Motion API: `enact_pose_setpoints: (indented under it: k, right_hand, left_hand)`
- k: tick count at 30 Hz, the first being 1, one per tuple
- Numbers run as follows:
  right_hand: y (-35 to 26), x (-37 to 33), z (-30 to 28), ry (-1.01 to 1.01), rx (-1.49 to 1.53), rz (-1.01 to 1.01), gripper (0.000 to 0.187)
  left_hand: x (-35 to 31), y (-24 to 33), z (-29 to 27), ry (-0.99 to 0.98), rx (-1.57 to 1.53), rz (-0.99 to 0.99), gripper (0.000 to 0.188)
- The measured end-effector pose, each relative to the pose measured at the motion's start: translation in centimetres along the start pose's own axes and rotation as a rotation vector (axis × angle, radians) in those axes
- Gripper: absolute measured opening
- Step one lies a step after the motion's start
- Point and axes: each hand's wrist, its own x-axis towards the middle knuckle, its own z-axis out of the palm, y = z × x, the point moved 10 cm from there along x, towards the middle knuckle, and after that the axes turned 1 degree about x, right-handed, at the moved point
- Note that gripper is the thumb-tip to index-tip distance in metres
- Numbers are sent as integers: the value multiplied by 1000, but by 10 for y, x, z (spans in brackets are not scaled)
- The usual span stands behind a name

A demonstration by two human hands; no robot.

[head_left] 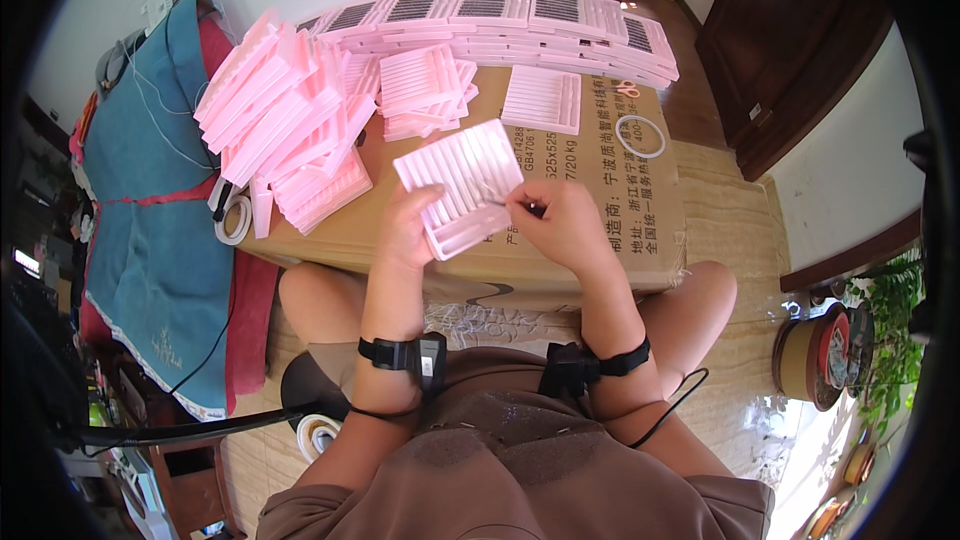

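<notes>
My left hand (405,227) grips a pale pink slotted plastic tray (465,172) by its left side, thumb over the top, and holds it tilted above a cardboard box. At the tray's right edge, my right hand (560,223) is pinched closed. Whatever sits between its fingertips is too small to make out. Just beyond lie a single slotted tray (542,100) and a short stack of similar trays (424,80), with no dark pieces showing in their slots.
Long stacks of pink trays filled with dark strips (490,8) line the box's far edge. A tall leaning pile of trays (285,105) stands left. Scissors (627,90) and a white ring-shaped roll (641,137) lie right on the cardboard box (590,175). Potted plants (815,355) stand on the floor.
</notes>
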Motion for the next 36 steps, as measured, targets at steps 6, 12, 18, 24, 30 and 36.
enact_pose_setpoints:
  k: [6,12,18,24,30,36]
  right_hand:
    - [15,-24,27,-595,-97,24,16]
    - [-21,3,1,-31,172,-69,19]
    - [-46,5,-18,379,-132,-208,12]
    - [-47,4,-15,348,-194,-219,12]
    - [-36,4,-12,218,-51,-123,10]
    - [-44,7,-17,343,-101,-190,12]
  left_hand:
    - [-4,31,-34,139,68,57,67]
    - [-6,17,10,-23,108,23,77]
    - [-7,0,32,-51,167,-25,75]
    - [-6,-3,37,-75,163,-25,76]
    - [-4,-2,30,-30,140,-53,76]
    - [-5,-11,30,-10,152,-75,76]
